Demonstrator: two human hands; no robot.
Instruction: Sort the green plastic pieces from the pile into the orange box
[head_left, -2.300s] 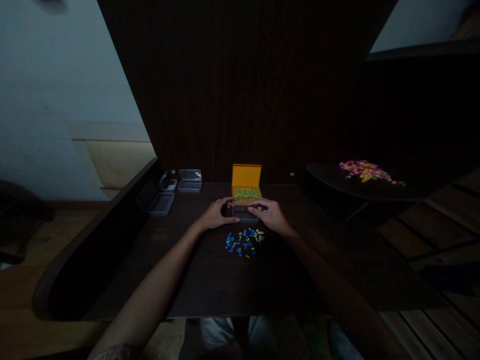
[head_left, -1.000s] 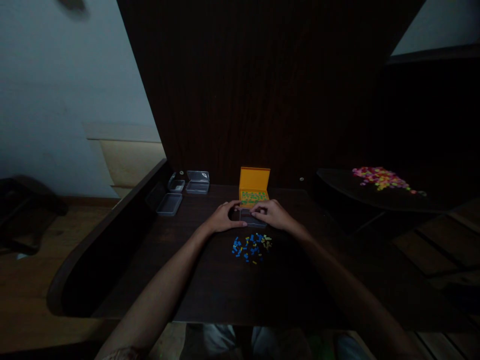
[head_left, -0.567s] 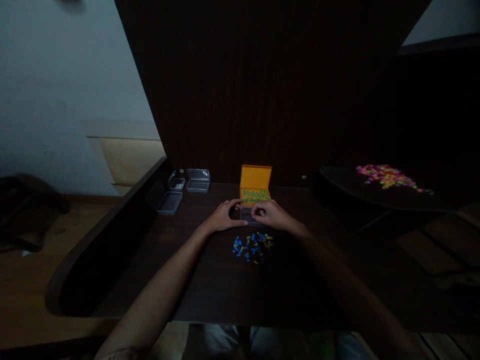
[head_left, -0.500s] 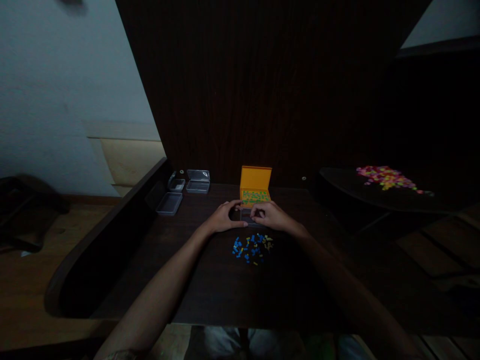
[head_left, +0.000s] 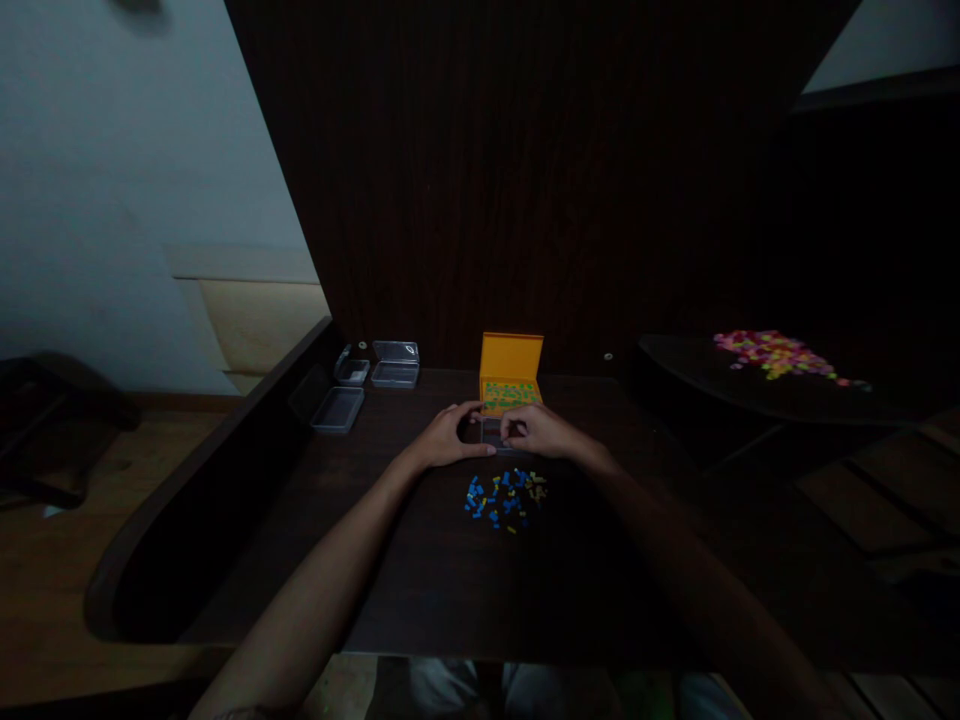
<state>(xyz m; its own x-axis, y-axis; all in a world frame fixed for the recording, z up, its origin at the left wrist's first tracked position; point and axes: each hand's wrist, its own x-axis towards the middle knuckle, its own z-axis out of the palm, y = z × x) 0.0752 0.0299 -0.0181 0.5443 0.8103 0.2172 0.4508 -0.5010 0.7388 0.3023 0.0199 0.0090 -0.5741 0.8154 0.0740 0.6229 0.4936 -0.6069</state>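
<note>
A small clear plastic box (head_left: 491,433) lies on the dark desk in front of me. My left hand (head_left: 448,436) curves round its left side, thumb at the near edge and fingers at the far edge. Over the right part of the box, my right hand (head_left: 538,431) is closed in a pinch; anything between the fingertips is too small and dark to make out. Just behind the box stands a yellow case (head_left: 511,358) with its lid up and many green pieces inside. Nearer me is a loose scatter of small blue and yellow pieces (head_left: 496,497).
Other clear plastic boxes stand with lids up at the back left, among them a larger one (head_left: 338,410) and another (head_left: 396,374). A raised side panel (head_left: 217,470) bounds the desk on the left. Pink and yellow bits (head_left: 780,355) are heaped on a shelf at right.
</note>
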